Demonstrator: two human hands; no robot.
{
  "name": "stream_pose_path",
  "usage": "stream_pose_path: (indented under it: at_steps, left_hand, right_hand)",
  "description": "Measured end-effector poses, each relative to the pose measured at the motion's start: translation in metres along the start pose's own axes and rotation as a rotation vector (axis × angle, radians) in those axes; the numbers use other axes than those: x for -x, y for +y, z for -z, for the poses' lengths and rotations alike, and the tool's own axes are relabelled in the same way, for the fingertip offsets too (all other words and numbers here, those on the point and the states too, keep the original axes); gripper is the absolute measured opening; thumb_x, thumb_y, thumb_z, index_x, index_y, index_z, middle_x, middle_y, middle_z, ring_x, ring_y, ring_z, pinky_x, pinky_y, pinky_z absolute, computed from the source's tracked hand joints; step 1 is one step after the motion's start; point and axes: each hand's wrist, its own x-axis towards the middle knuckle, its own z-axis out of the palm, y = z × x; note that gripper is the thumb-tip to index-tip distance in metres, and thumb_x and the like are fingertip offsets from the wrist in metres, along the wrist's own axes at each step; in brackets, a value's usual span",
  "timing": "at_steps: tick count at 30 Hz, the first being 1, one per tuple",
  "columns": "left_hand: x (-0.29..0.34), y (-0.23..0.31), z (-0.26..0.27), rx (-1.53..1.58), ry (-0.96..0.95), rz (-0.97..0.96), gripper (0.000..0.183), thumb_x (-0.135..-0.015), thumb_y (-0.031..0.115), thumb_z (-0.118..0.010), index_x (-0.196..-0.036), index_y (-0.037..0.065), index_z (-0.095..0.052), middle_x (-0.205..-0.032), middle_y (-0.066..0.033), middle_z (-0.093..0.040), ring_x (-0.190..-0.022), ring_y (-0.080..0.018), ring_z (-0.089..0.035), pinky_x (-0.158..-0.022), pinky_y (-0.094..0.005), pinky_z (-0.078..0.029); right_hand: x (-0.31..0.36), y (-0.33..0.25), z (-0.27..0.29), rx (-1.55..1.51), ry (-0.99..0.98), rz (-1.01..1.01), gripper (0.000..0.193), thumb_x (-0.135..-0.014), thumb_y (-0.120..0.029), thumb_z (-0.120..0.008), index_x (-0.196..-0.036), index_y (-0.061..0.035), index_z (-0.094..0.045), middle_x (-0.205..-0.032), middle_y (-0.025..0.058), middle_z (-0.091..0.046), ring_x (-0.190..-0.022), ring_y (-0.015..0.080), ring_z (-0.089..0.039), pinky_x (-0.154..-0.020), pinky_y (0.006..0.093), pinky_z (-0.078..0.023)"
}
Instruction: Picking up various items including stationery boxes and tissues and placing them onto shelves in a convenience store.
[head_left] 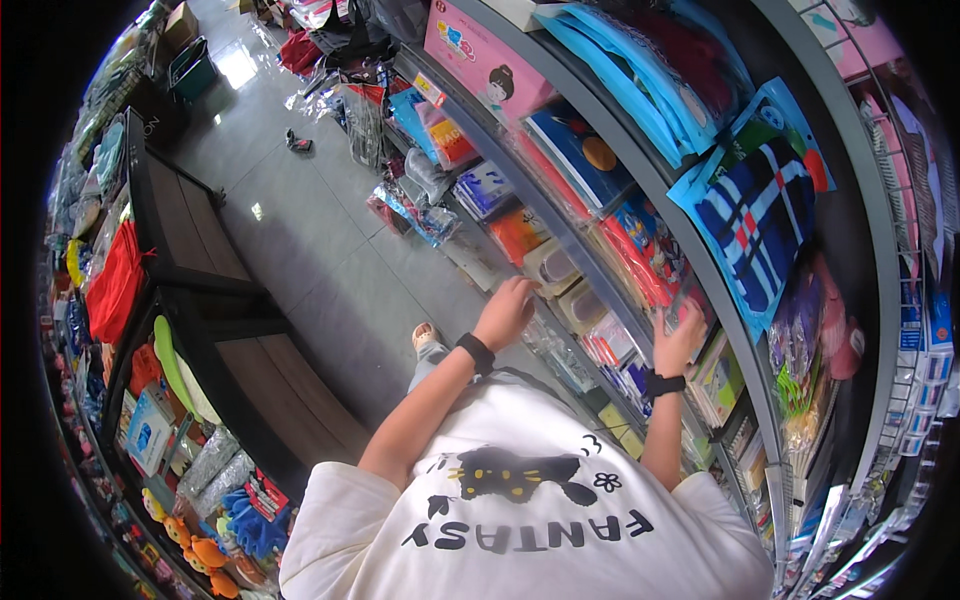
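My left hand [508,312], with a black band [476,353] at the wrist, is at the lower shelf's front, its fingers curled down. Whatever is in those fingers, if anything, is hidden. Close to it are clear-lidded boxes [552,268]. My right hand [682,335], also with a black wristband [664,383], reaches to the upper shelf beside red packets [640,265]. Its thumb and fingers close around something glossy that I cannot make out. Small purple-and-white packs [628,380] lie on the shelf between the hands.
A pink box [485,55] stands at the shelf's far end. Blue-edged textile packs [755,225] hang at the right. Loose plastic-wrapped goods [410,205] lie on the grey tiled floor [300,210]. A dark shelf unit [190,215] with mixed goods lines the left.
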Motion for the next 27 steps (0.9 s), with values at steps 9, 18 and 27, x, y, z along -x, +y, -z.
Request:
stream_pose_path:
  at_steps: [9,18,27]
  left_hand:
    - [-0.008,-0.005,0.030,-0.005,-0.010,-0.006,0.027,-0.080,0.003,-0.050,-0.107,0.004,-0.051,-0.103,-0.0148,-0.052,-0.099,-0.0337,-0.049,-0.085,-0.0381,-0.041]
    - [0.001,-0.025,0.081,-0.061,0.050,0.010,0.027,-0.079,0.002,-0.050,-0.106,0.003,-0.051,-0.104,-0.0147,-0.053,-0.099,-0.0333,-0.050,-0.085,-0.0376,-0.042]
    - [0.016,-0.036,0.110,-0.018,0.167,0.117,0.026,-0.079,0.001,-0.051,-0.105,0.003,-0.052,-0.101,-0.0148,-0.054,-0.096,-0.0316,-0.052,-0.084,-0.0365,-0.042]
  right_hand:
    - [-0.058,-0.038,-0.055,0.172,-0.269,0.121,0.055,-0.084,-0.025,-0.055,-0.135,-0.0237,-0.033,-0.139,0.0104,-0.034,-0.120,0.0334,-0.038,-0.098,0.0455,-0.031]
    - [-0.071,-0.022,-0.069,0.103,-0.274,0.096,0.054,-0.082,-0.019,-0.058,-0.132,-0.0218,-0.038,-0.136,0.0124,-0.037,-0.121,0.0315,-0.040,-0.097,0.0402,-0.035]
    - [-0.068,-0.053,-0.054,0.347,-0.294,0.127,0.070,-0.068,-0.021,-0.073,-0.127,-0.0181,-0.037,-0.130,0.0108,-0.044,-0.116,0.0308,-0.044,-0.090,0.0432,-0.038]
